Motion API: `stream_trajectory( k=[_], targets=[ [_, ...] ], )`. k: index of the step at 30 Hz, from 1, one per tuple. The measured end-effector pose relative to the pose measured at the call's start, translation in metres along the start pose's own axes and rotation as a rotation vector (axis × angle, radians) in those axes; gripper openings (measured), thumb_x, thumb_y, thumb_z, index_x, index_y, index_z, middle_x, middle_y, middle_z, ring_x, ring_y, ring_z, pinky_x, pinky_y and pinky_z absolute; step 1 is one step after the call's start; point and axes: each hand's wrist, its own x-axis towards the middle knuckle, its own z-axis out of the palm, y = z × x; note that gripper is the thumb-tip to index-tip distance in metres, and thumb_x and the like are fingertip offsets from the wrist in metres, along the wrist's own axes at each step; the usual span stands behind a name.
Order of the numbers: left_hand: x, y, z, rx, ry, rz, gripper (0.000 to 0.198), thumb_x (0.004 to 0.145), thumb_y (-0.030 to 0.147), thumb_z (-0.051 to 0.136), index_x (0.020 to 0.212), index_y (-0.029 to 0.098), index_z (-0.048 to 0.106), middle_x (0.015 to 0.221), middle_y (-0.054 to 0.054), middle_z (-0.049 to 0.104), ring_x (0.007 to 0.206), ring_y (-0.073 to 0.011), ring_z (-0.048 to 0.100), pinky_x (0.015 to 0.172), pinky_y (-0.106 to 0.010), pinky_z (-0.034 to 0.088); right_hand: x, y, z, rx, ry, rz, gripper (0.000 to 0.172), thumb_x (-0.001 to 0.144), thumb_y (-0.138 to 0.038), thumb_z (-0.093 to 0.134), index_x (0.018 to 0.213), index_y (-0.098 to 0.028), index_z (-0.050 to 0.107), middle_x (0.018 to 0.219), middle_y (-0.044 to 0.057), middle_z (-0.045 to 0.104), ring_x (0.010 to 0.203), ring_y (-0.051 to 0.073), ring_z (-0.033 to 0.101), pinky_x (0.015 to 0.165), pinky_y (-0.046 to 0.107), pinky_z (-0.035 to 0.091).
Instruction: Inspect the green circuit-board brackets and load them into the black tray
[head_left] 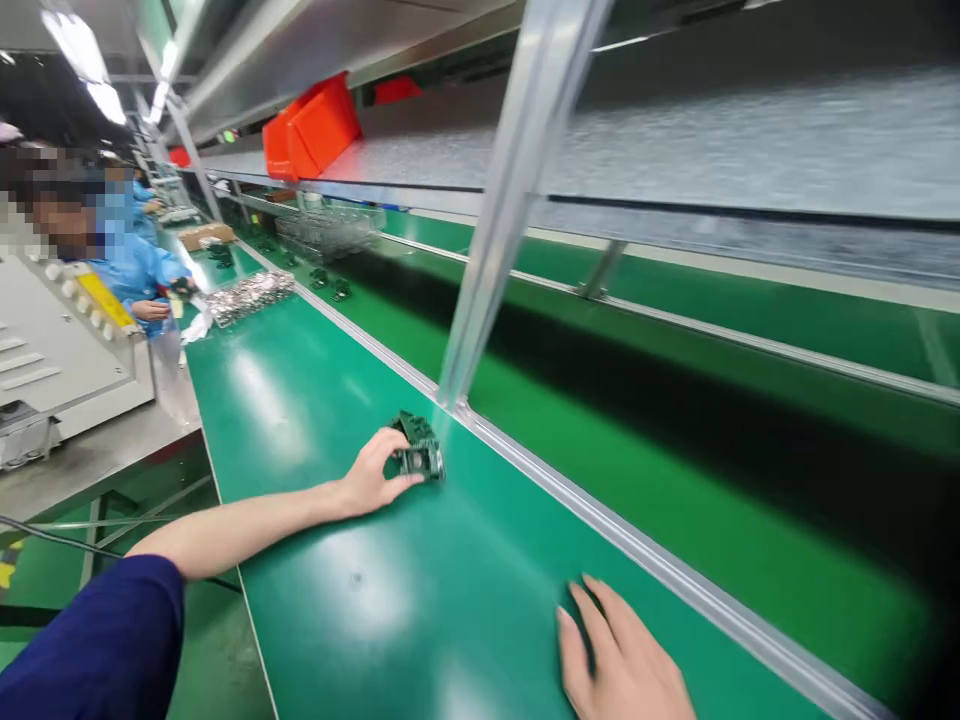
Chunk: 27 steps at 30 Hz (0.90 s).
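Observation:
My left hand (373, 472) reaches out along the green worktable (315, 420) and pinches a small green circuit board (421, 460). A second board (414, 427) lies just behind it, next to the foot of a slanted metal post (510, 200). My right hand (622, 660) lies at the bottom edge of view, fingers stretched flat on the table surface, holding nothing that I can see. Something dark shows under its fingers, too blurred to name.
A metal rail (600, 520) separates the table from a green conveyor belt (712, 470). Further along lie a pile of shiny parts (251, 295) and more boards (330, 283). An orange bin (311, 125) sits on the shelf above. A grey machine (60, 340) and a co-worker in blue (139, 275) are at left.

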Motion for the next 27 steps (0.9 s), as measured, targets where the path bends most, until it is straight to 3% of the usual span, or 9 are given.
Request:
stream_trajectory(
  k=[3,6,9,12,15,18,23,27],
  targets=[
    [-0.044,0.083,-0.011,-0.191,-0.121,0.073,0.029,0.087,0.037,0.062,0.104,0.016,0.052,0.090,-0.010,0.062,0.081,-0.0205,0.062,0.070,-0.035,0.055,-0.012,-0.062,-0.036,0.135,-0.170,0.153,0.051,0.093,-0.040,0.044,0.137,-0.015,0.046,0.131,0.017,0.058,0.121,0.031,0.057,0.096,0.049,0.053],
    [-0.074,0.145,-0.020,-0.328,-0.232,0.108,0.028,0.087,0.029,0.061,0.109,0.015,0.052,0.097,-0.014,0.063,0.089,-0.0235,0.063,0.075,-0.039,0.057,-0.050,-0.122,-0.071,0.367,-0.301,0.356,0.065,0.094,-0.038,0.047,0.151,-0.020,0.022,0.150,0.013,0.039,0.135,0.026,0.044,0.104,0.042,0.050],
    [-0.090,0.193,-0.028,-0.345,-0.286,0.053,0.033,0.083,0.018,0.059,0.116,0.014,0.051,0.105,-0.017,0.061,0.098,-0.0258,0.062,0.081,-0.042,0.057,-0.099,-0.171,-0.098,0.443,-0.173,0.612,0.064,0.096,-0.034,0.046,0.152,-0.025,0.017,0.152,0.011,0.037,0.136,0.026,0.043,0.105,0.043,0.049],
    [-0.097,0.225,-0.044,-0.325,-0.360,-0.006,0.051,0.083,0.017,0.059,0.131,0.015,0.044,0.122,-0.020,0.055,0.114,-0.0298,0.057,0.092,-0.047,0.054,-0.132,-0.203,-0.114,0.398,-0.007,0.724,0.065,0.095,-0.028,0.047,0.152,-0.024,0.018,0.150,0.014,0.038,0.136,0.029,0.042,0.103,0.047,0.050],
    [-0.092,0.230,-0.066,-0.354,-0.394,-0.003,0.065,0.082,0.021,0.059,0.143,0.020,0.036,0.137,-0.020,0.046,0.127,-0.0342,0.048,0.102,-0.055,0.046,-0.138,-0.212,-0.123,0.399,0.042,0.697,0.070,0.093,-0.025,0.050,0.153,-0.024,0.015,0.152,0.015,0.036,0.139,0.030,0.039,0.106,0.049,0.048],
    [-0.079,0.213,-0.079,-0.386,-0.429,-0.074,0.064,0.084,0.020,0.056,0.144,0.026,0.036,0.141,-0.016,0.045,0.132,-0.0337,0.044,0.108,-0.057,0.039,-0.132,-0.206,-0.132,0.438,0.014,0.647,0.072,0.093,-0.024,0.052,0.153,-0.025,0.013,0.152,0.015,0.034,0.139,0.029,0.037,0.107,0.050,0.046],
    [-0.072,0.188,-0.065,-0.437,-0.698,-0.302,0.075,0.084,0.035,0.065,0.148,0.026,0.026,0.149,-0.016,0.037,0.140,-0.0329,0.035,0.115,-0.055,0.031,-0.128,-0.211,-0.140,0.431,0.039,0.667,0.068,0.093,-0.020,0.048,0.153,-0.025,0.015,0.150,0.016,0.036,0.138,0.030,0.039,0.106,0.053,0.047],
    [-0.081,0.188,-0.047,-0.469,-0.731,-0.439,0.076,0.080,0.042,0.069,0.144,0.023,0.033,0.148,-0.015,0.040,0.138,-0.0323,0.039,0.117,-0.052,0.029,-0.134,-0.232,-0.135,0.295,0.197,0.765,0.075,0.090,-0.030,0.059,0.152,-0.020,0.017,0.145,0.020,0.040,0.135,0.034,0.041,0.101,0.057,0.048]
  ],
)
